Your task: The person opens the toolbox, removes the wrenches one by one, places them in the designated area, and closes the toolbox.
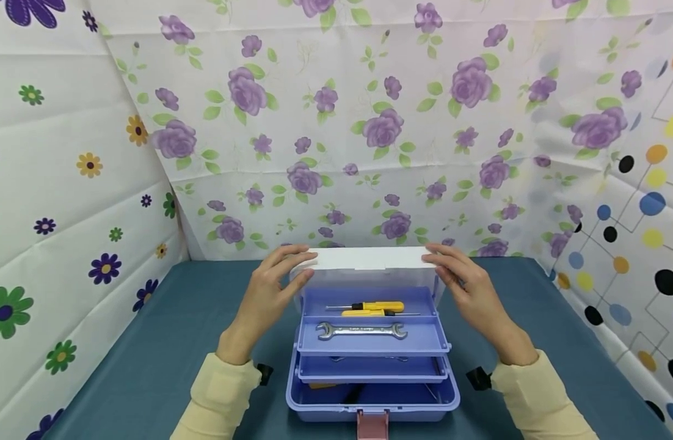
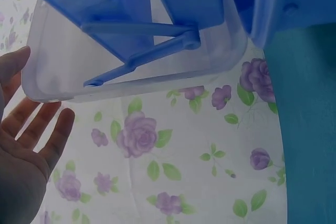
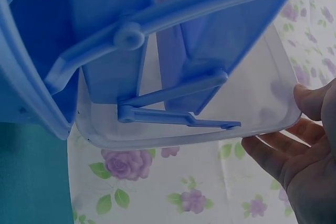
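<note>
A blue toolbox (image 1: 320, 416) stands before me, its trays fanned out in tiers and its translucent lid (image 1: 369, 258) raised behind them. My left hand (image 1: 264, 296) holds the lid's left corner, thumb on one side of the edge and fingers on the other. At the opposite corner, my right hand (image 1: 477, 293) grips the lid likewise; the right wrist view shows its thumb and fingers on either side of the rim (image 3: 273, 128). In the top tray (image 1: 424, 345) lie two yellow-handled screwdrivers (image 1: 388, 305) and an open-end wrench (image 1: 364, 330).
A middle tray (image 1: 314, 370) partly hides another wrench. Darker items sit in the shaded bottom compartment. A pink latch (image 1: 372, 425) hangs at the front. Blue hinge arms (image 3: 173, 87) link trays and lid. Flowered cloth (image 1: 325, 146) rises behind the teal table (image 1: 166, 342).
</note>
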### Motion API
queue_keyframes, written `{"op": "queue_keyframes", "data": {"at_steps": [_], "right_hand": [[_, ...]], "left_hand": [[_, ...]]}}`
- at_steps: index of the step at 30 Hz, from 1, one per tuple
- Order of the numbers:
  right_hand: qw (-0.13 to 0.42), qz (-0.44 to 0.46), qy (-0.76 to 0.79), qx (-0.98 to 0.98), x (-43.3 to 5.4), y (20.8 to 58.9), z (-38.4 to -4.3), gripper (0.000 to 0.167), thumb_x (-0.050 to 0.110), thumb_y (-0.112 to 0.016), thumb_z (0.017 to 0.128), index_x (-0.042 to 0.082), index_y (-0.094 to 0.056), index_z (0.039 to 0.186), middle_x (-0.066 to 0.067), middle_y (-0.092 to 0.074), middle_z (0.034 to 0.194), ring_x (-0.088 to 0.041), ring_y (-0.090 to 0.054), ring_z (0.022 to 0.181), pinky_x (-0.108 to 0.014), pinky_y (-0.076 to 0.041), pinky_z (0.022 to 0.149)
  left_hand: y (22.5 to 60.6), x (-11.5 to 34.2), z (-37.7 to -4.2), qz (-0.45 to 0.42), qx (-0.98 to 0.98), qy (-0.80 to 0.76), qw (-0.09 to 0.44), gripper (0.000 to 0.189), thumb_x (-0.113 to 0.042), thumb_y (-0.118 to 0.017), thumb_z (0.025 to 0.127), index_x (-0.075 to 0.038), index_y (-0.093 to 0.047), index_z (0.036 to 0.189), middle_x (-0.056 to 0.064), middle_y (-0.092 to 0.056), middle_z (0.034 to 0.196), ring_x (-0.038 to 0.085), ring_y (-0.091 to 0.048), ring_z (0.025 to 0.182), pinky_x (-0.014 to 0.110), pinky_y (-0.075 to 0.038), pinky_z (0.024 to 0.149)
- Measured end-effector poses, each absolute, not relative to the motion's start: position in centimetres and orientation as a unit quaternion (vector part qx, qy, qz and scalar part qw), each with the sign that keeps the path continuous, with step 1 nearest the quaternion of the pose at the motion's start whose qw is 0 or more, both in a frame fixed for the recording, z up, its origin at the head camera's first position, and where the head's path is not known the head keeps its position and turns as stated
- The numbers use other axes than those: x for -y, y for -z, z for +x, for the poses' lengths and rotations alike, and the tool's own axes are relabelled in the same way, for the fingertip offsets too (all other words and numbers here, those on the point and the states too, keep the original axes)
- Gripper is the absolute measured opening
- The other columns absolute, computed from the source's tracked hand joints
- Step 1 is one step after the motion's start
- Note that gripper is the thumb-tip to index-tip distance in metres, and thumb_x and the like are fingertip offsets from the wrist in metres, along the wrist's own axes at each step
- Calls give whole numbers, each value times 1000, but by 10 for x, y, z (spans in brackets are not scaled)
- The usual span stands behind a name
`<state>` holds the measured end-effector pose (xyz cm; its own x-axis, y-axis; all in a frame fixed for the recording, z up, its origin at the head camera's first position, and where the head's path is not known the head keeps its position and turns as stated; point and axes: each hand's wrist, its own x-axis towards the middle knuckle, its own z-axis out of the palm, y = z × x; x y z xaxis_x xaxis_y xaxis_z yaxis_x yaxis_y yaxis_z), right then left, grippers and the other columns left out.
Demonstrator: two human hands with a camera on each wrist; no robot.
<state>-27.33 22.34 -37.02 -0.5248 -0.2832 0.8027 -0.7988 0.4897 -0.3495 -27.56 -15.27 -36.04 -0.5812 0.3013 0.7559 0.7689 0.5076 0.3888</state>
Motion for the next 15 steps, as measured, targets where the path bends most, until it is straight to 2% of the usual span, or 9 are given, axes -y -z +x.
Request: {"op": "queue_keyframes", "data": {"at_steps": [2, 3, 6, 9, 11, 15], "right_hand": [[344, 331, -373, 796, -225, 369, -272, 41, -18, -62, 94, 5, -73, 127, -15, -63, 139, -11, -59, 80, -14, -42, 67], [342, 323, -374, 799, -226, 369, -272, 39, -16, -63, 95, 5, -73, 127, -15, -63, 139, -12, -62, 88, -11, -44, 71], [337, 295, -375, 812, -229, 368, -271, 35, -10, -65, 97, 5, -72, 128, -12, -64, 137, -11, -63, 109, -8, -48, 79], [324, 279, -382, 819, -233, 367, -270, 34, -5, -66, 99, 7, -71, 130, -9, -66, 132, -3, -61, 107, -10, -52, 74], [312, 271, -385, 825, -235, 367, -270, 33, -2, -66, 100, 9, -71, 131, -8, -67, 128, 2, -60, 103, -12, -53, 69], [286, 256, -392, 836, -237, 368, -270, 31, 3, -64, 103, 11, -69, 133, -9, -67, 126, 1, -61, 97, -12, -55, 72]], "left_hand": [[360, 153, -276, -320, 812, 372, 317, 33, -11, -76, 96, -12, -73, 129, 7, -63, 133, 27, -61, 123, 51, -54, 98], [360, 153, -276, -313, 814, 373, 317, 32, -12, -76, 96, -12, -73, 128, 7, -63, 132, 26, -62, 118, 49, -56, 94], [359, 154, -276, -287, 821, 381, 313, 30, -16, -77, 96, -14, -74, 126, 7, -63, 127, 24, -64, 110, 45, -58, 86], [359, 156, -276, -264, 828, 394, 300, 28, -20, -76, 97, -16, -74, 124, 4, -63, 121, 18, -63, 102, 38, -60, 77], [359, 157, -276, -255, 830, 403, 290, 26, -22, -76, 97, -17, -74, 123, 1, -63, 115, 15, -62, 100, 35, -61, 75], [361, 160, -278, -243, 835, 408, 277, 25, -25, -76, 98, -18, -73, 122, -1, -63, 110, 13, -62, 98, 31, -60, 69]]}}
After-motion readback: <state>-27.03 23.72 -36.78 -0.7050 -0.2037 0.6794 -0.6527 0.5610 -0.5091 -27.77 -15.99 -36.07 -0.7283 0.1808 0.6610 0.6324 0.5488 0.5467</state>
